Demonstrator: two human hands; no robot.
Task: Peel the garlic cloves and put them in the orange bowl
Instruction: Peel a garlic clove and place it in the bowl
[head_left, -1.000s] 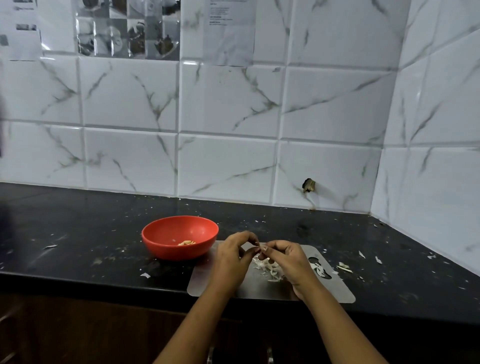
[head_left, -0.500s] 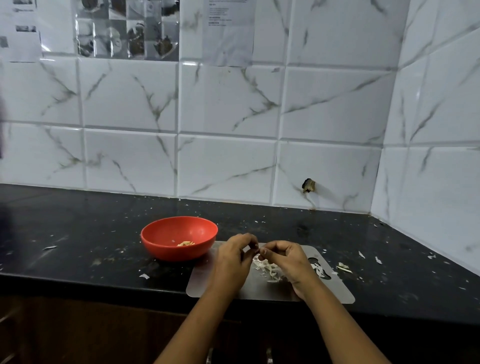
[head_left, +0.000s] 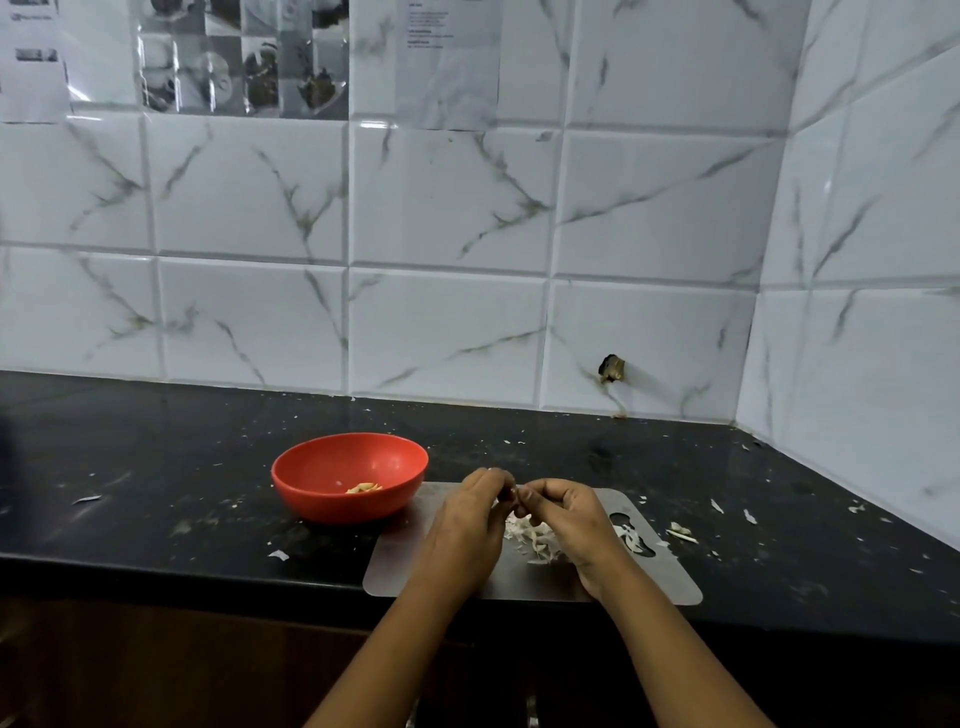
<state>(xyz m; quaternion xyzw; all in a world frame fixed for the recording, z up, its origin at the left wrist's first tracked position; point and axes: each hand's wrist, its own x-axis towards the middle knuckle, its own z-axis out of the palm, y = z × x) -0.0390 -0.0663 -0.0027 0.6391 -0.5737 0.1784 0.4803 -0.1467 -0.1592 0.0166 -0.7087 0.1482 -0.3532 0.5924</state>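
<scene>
An orange bowl (head_left: 349, 475) stands on the black counter, with a few peeled garlic cloves (head_left: 363, 487) lying in its bottom. To its right lies a grey cutting board (head_left: 670, 577). Above the board my left hand (head_left: 467, 525) and my right hand (head_left: 566, 517) meet fingertip to fingertip, both pinching a small garlic clove (head_left: 511, 497) that is mostly hidden by the fingers. A heap of white garlic skins (head_left: 530, 535) lies on the board beneath my hands.
The black counter (head_left: 156, 493) is strewn with small flakes of skin, thicker to the right of the board (head_left: 680, 531). White marble tiles (head_left: 447, 332) form the back wall and the right corner wall. The counter's front edge runs just below the board.
My hands stay together over the board; the fingers have shifted slightly around the clove. The bowl and board have not moved.
</scene>
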